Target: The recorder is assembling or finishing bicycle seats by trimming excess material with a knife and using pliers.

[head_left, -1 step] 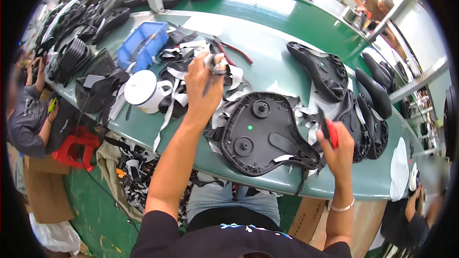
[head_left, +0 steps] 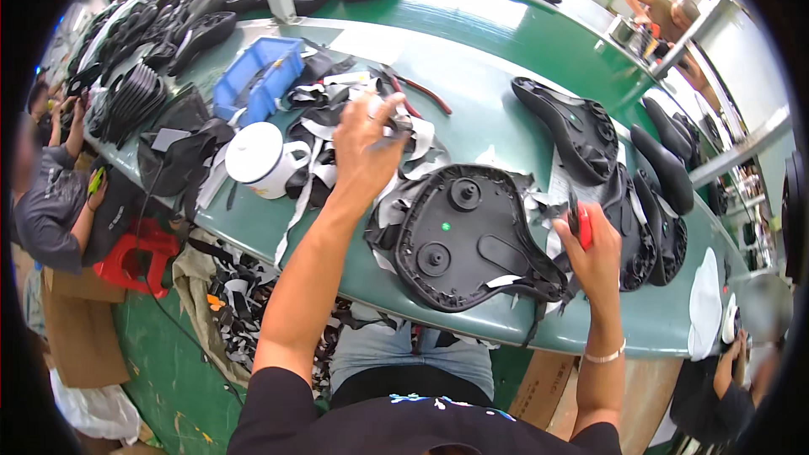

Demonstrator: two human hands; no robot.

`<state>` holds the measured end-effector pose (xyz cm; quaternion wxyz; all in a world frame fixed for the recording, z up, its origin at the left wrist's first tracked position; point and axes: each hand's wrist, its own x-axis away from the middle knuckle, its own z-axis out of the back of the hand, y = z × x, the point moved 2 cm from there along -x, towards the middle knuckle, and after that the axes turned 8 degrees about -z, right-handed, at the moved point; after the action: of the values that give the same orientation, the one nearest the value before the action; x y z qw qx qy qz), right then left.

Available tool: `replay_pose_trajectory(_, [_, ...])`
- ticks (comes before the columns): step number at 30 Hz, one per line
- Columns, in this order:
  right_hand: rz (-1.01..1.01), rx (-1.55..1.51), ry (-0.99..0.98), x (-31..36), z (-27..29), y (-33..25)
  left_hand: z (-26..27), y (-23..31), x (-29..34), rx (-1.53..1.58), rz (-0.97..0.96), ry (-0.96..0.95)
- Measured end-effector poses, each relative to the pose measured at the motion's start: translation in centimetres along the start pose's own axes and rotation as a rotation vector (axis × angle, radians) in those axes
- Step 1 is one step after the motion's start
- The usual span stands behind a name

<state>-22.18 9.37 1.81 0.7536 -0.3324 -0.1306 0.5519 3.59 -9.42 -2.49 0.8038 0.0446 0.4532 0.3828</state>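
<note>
My left hand (head_left: 367, 147) is raised over a heap of black and white scraps (head_left: 323, 167), its fingers closed around a blurred dark scrap strip (head_left: 393, 140). In my right hand (head_left: 595, 254) is a red utility knife (head_left: 584, 227), its dark narrow end pointing up and away from me. Between the hands a black bicycle saddle (head_left: 459, 232) lies underside up on the green table (head_left: 337, 263), its nose toward my right hand. Cover material is folded in around the saddle's rim, and a loose white strip (head_left: 504, 281) lies at its near edge.
A lidded white mug (head_left: 254, 156) and blue bin (head_left: 223, 103) stand at the left. Red-handled pliers (head_left: 410, 94) lie beyond my left hand. Several saddles, including an upturned one (head_left: 581, 139), lie at the right. Co-workers (head_left: 52, 202) sit at both sides.
My left hand has turned slightly, and the dark strip at its fingers has swung to the right. The knife in my right hand has tilted a little. The whole view has shifted slightly.
</note>
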Motion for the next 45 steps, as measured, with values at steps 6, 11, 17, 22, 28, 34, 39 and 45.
replay_pose_trajectory(6, [-0.019,-0.261,-0.381,-7.1,-4.9,0.0,-1.8,-1.9,5.2,-0.034,-0.169,-0.413])
replay_pose_trajectory(11, [-0.283,-0.880,-0.134,-18.4,-2.8,-0.4,3.4,0.4,8.0,0.217,-0.241,-0.549])
replay_pose_trajectory(17, [-0.176,-0.610,-0.121,-22.0,-6.1,-4.2,17.4,-0.5,9.1,0.419,-0.047,-1.253])
replay_pose_trajectory(22, [-0.055,-0.375,-0.514,-17.6,-17.2,-7.9,15.9,-1.2,8.4,0.274,0.219,-0.604])
replay_pose_trajectory(28, [0.332,0.055,-0.509,-12.8,-19.9,-12.4,9.4,-0.8,8.6,-0.101,0.036,-0.517])
replay_pose_trajectory(34, [0.295,-0.396,-1.220,-5.0,-14.7,-11.5,16.8,0.9,7.6,0.442,0.207,-1.104])
replay_pose_trajectory(39, [0.553,-0.614,-0.943,-4.7,-16.2,-15.1,11.1,2.4,8.0,0.862,0.429,-0.270])
replay_pose_trajectory(45, [0.390,0.218,0.249,-15.5,-19.1,-12.0,6.1,0.8,10.6,1.189,0.746,-0.216])
